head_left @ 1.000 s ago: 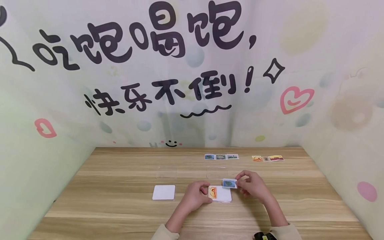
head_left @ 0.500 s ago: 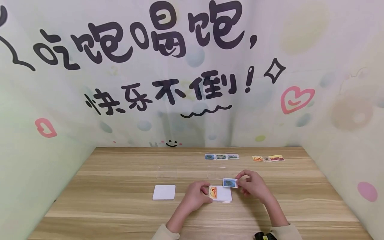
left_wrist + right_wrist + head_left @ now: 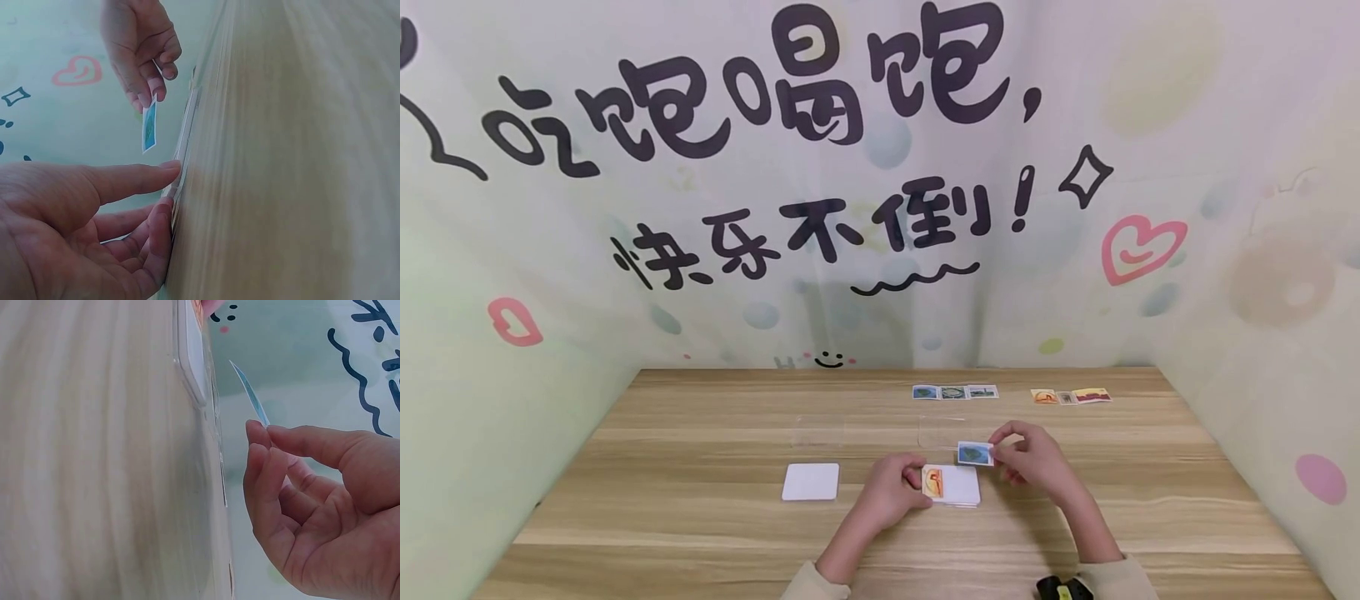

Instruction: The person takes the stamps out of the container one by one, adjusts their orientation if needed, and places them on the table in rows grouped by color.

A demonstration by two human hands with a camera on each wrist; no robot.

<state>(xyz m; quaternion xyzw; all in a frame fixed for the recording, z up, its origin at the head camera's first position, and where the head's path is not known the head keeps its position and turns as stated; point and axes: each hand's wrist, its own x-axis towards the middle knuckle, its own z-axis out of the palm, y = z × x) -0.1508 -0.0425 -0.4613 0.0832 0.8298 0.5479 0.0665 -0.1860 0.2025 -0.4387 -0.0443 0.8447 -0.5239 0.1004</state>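
A blue stamp (image 3: 974,453) with a white border is pinched by its right end between the thumb and forefinger of my right hand (image 3: 1028,457). It hangs above the far right corner of a white card (image 3: 961,483) and is apart from it. My left hand (image 3: 887,492) holds that card at its left side, thumb on the near edge and fingers on the far edge. An orange stamp (image 3: 933,482) lies at the card's left end, next to the left thumb. A clear plastic layer shows beneath the card (image 3: 192,356) in the right wrist view.
Another white card (image 3: 810,482) lies to the left. Behind are two clear plastic pieces, one left (image 3: 818,432) and one right (image 3: 942,432). Along the back of the wooden table (image 3: 700,517) lie a row of blue-green stamps (image 3: 954,392) and a row of orange-red stamps (image 3: 1090,396).
My right hand has risen very slightly with the blue stamp, away from the card. The left hand and the card under it stay where they were.
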